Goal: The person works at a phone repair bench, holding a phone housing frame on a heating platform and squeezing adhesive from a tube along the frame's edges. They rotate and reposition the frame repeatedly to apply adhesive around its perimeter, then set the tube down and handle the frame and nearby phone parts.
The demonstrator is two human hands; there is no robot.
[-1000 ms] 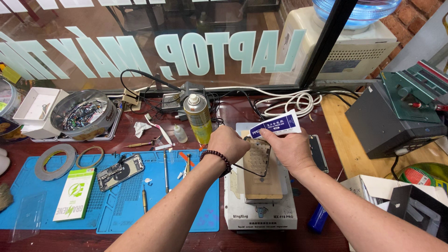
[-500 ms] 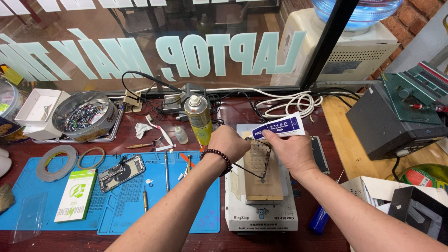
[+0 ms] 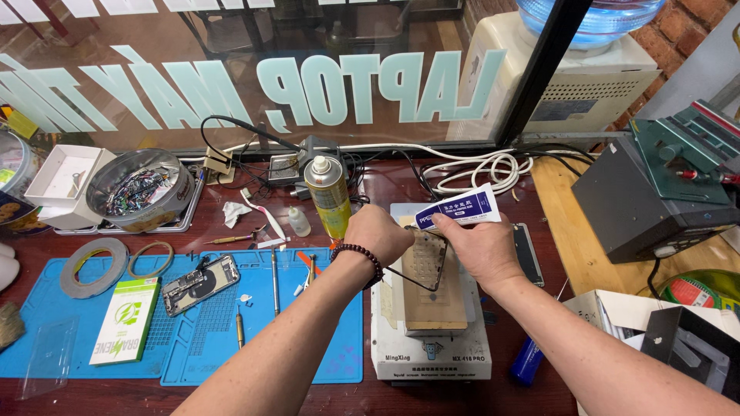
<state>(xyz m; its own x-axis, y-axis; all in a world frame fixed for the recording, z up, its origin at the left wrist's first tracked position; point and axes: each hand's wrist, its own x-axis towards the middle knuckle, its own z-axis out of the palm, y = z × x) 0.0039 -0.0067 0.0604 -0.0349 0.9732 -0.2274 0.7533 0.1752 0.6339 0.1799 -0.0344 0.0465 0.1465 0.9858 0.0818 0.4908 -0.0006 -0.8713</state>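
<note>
Phone frame [image 3: 426,260], pinched in the left hand [image 3: 379,235] above the white heating station [image 3: 428,354], meets the blue-and-white adhesive tube [image 3: 460,209] gripped by the right hand [image 3: 478,250], position unchanged from moments earlier.

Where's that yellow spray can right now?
The yellow spray can stands upright at the back of the bench, just left of the left hand, with a small clear dropper bottle on its left.
</note>
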